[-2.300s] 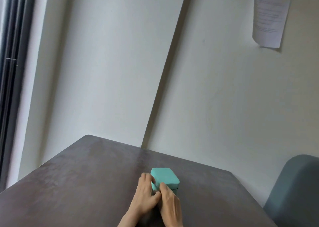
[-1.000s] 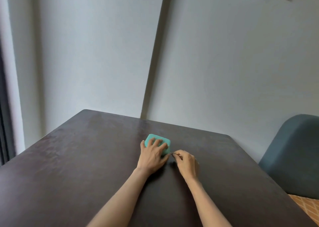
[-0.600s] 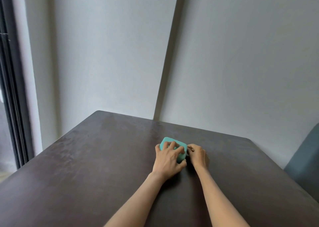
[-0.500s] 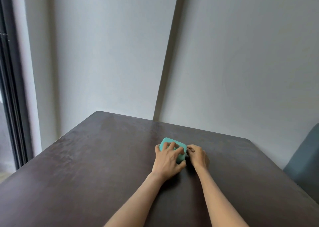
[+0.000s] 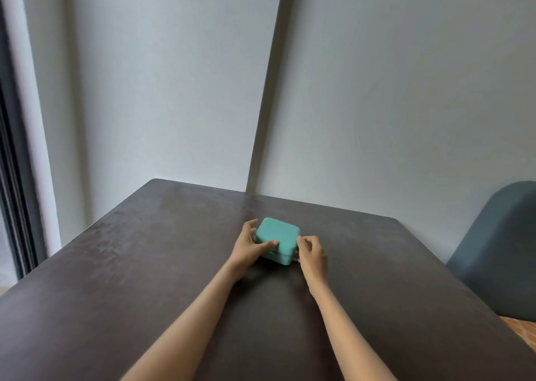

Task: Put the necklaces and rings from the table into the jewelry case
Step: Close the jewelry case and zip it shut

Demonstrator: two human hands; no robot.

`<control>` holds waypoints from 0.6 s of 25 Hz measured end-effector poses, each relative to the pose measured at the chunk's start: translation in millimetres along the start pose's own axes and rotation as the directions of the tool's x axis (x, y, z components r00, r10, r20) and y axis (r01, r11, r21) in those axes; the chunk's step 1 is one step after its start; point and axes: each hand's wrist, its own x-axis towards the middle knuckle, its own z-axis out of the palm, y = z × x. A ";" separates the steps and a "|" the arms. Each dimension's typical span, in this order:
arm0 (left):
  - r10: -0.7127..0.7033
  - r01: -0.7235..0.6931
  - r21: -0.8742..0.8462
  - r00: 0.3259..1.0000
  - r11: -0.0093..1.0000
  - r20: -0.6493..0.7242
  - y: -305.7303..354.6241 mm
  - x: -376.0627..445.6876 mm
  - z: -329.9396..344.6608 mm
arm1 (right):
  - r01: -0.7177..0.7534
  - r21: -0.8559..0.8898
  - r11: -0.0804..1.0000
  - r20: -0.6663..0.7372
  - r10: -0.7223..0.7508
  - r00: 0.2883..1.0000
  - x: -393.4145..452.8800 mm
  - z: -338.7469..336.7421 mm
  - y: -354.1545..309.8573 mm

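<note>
My left hand (image 5: 250, 248) clasps the closed teal jewelry case (image 5: 277, 240), steadying it toward the table's (image 5: 145, 279) far edge, while my right hand's fingers (image 5: 303, 243) pinch at its right-side seam.

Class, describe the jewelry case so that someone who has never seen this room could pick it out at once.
Find the dark table set against the pale wall. Past its middle, between the left hand and right hand, sits the case. It is a small, closed, rounded box, the only teal thing there.
</note>
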 end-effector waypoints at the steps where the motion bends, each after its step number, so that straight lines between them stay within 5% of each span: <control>1: 0.018 -0.021 0.088 0.999 0.996 0.039 -0.6 -0.9 -5.7 | -0.009 -0.013 1.000 0.008 0.009 1.000 -7.9 1.6 -2.8; 9: 0.189 -0.170 0.122 0.968 0.978 -0.166 -5.2 33.1 -51.1 | 0.226 -0.046 0.973 0.164 -0.216 0.963 5.4 68.3 -33.5; 15: 0.182 -0.139 0.189 0.956 0.972 -0.232 -18.2 123.2 -74.4 | 0.159 0.108 0.981 0.248 -0.181 0.952 79.7 126.8 -46.1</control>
